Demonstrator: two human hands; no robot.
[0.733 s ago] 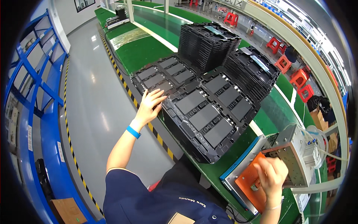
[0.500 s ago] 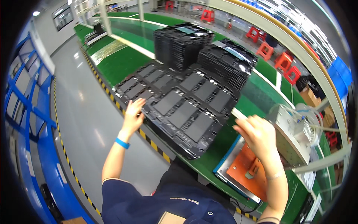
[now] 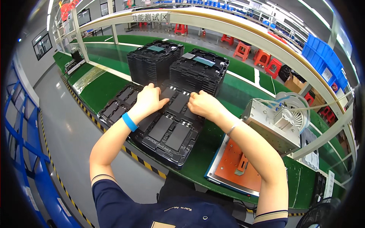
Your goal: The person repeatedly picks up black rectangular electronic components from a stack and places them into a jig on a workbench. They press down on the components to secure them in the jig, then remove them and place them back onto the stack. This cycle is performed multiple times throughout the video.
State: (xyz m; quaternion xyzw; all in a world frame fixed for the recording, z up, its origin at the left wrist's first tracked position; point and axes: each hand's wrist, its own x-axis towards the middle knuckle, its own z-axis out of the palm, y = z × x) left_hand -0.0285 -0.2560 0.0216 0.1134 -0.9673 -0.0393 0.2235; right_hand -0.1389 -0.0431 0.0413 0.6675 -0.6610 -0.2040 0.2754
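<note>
A black moulded tray [image 3: 161,150] lies in front of me, with flat dark grey rectangular cells [image 3: 178,137] in its pockets. Over its left part reaches my left hand [image 3: 149,100], thumb stretched apart from the fingers, and I see nothing held in it. My right hand [image 3: 205,105] is closed, fingertips pressed together at the tray's far right side, beside a cell [image 3: 180,102]. Whatever those fingertips hold is hidden. Left of my left hand lies a second black tray [image 3: 121,102] with similar cells.
Two tall stacks of black trays [image 3: 150,64] [image 3: 195,72] stand behind. At right, an orange plate fixture [image 3: 232,165] sits beside a metal box with tubing [image 3: 272,127]. The green bench [image 3: 85,95] has a striped edge. A pale frame rail [image 3: 213,23] crosses beyond.
Both hands have moved inward over the tray, the right one coming left from above the orange fixture. The view has shifted, so the stacks and trays sit further left.
</note>
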